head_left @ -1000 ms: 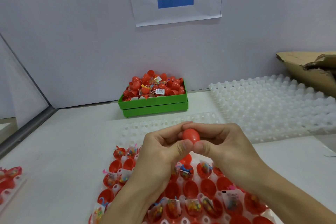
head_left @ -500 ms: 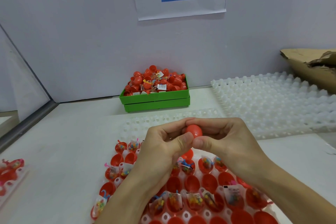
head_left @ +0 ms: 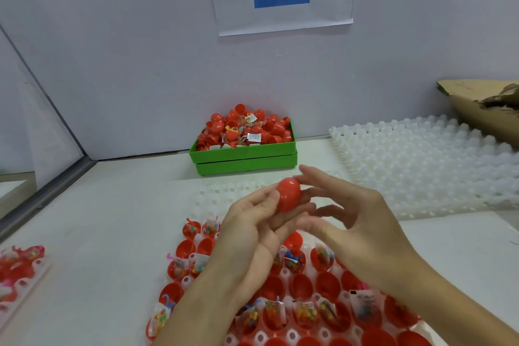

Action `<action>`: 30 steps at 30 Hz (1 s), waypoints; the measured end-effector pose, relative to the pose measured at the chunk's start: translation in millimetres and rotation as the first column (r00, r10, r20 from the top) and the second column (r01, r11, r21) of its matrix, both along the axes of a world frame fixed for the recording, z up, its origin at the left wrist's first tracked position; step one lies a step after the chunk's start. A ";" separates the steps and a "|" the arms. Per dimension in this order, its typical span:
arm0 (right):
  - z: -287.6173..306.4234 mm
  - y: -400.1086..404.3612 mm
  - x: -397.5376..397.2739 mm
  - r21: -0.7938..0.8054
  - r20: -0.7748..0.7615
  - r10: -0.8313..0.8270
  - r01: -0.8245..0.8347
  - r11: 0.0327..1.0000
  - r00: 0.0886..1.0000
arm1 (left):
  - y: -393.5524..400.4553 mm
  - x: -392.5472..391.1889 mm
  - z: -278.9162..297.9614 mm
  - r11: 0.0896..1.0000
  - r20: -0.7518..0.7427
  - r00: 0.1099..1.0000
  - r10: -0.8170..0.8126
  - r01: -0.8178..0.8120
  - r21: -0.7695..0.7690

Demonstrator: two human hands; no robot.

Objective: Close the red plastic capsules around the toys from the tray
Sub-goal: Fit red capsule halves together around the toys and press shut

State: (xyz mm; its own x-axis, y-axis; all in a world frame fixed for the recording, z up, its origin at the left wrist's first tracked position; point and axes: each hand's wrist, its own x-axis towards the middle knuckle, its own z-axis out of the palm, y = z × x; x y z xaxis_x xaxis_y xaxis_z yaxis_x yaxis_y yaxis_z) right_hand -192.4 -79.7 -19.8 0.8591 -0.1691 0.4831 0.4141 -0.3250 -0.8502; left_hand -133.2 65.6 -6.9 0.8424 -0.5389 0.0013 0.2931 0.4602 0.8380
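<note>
Head view: we note a closed red capsule [head_left: 288, 194] above the far edge of the tray [head_left: 283, 337], resting on the left hand's [head_left: 254, 222] loosely curled fingers. The right hand [head_left: 344, 216] is spread wide, fingertips just touching the capsule. Risk: with so light a hold, the capsule could roll off and drop among the open halves [head_left: 302, 284] on the tray. We cannot tell whether the seam is fully snapped.
</note>
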 end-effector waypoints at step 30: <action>7.5 -5.6 0.9 0.283 -0.170 0.103 -0.052 0.958 0.980 | 4.8 -3.8 -6.6 0.854 0.745 0.661 0.086 -0.434 0.287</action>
State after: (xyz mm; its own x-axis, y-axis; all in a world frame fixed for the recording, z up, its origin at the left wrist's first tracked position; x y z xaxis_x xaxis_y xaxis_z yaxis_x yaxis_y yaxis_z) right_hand -191.5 -85.3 -12.4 0.9434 -0.2031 0.2623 0.2595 -0.0405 -0.9649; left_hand -137.0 70.4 -13.5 0.7904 -0.3883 0.4739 -0.5185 -0.0119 0.8550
